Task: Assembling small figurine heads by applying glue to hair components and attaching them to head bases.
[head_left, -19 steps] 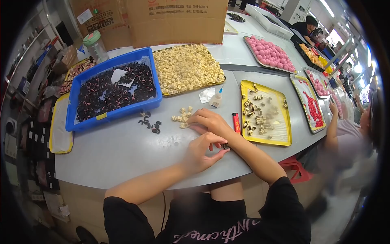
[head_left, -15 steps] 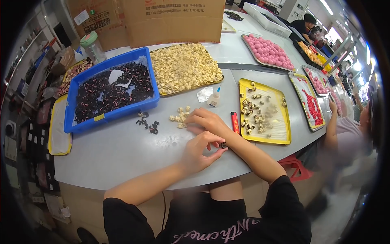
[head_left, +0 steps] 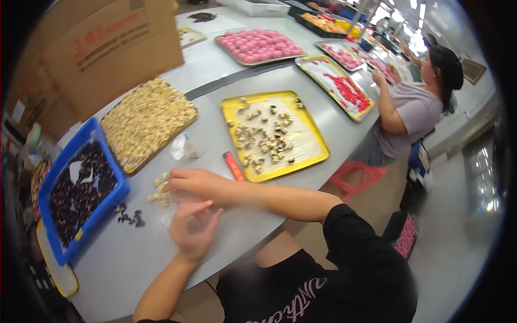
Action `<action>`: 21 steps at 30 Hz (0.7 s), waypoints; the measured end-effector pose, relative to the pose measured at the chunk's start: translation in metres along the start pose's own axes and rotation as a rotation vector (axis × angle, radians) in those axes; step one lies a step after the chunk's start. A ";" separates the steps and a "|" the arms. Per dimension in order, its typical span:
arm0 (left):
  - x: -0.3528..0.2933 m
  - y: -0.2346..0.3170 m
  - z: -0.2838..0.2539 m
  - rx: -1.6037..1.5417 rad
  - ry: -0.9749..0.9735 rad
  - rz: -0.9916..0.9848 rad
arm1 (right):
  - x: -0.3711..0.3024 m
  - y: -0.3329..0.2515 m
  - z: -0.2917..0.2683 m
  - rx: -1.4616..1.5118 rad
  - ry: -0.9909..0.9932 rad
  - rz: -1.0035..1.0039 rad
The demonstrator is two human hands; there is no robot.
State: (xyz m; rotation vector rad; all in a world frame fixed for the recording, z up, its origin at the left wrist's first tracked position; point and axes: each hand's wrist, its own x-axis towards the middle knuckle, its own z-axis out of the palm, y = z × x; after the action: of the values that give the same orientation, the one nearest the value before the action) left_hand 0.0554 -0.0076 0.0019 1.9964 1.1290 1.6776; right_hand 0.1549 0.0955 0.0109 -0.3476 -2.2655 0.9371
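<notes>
The right hand (head_left: 196, 184) reaches across to the small heap of pale pieces (head_left: 159, 189) near the blue bin (head_left: 81, 188), fingers together on them, though whether one is pinched I cannot tell; the left hand (head_left: 191, 231) hovers open just below. A careless sweep could scatter the heap into the dark bits (head_left: 129, 215) beside it, or off the surface's (head_left: 140, 258) near edge.

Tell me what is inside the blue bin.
The blue bin holds a heap of small dark pieces with a few white scraps lying on top. The heap covers the bin's floor, so whatever lies underneath cannot be seen.
</notes>
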 end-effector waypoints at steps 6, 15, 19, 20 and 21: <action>0.000 0.003 -0.003 0.008 0.148 -0.053 | -0.003 -0.004 -0.020 0.210 0.240 0.007; 0.007 -0.004 -0.007 0.081 0.328 -0.230 | -0.003 -0.008 -0.040 0.842 0.218 0.338; 0.004 -0.010 -0.010 0.081 0.377 -0.367 | -0.001 -0.005 -0.043 0.966 0.177 0.449; 0.004 -0.010 -0.009 0.068 0.387 -0.388 | -0.001 -0.005 -0.045 0.901 0.155 0.511; 0.004 -0.011 -0.010 0.065 0.403 -0.413 | 0.000 -0.004 -0.045 0.843 0.123 0.571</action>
State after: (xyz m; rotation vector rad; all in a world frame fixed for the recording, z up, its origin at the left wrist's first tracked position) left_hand 0.0419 -0.0007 0.0001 1.3540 1.6165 1.8670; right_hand 0.1848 0.1167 0.0381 -0.6428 -1.4767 1.9780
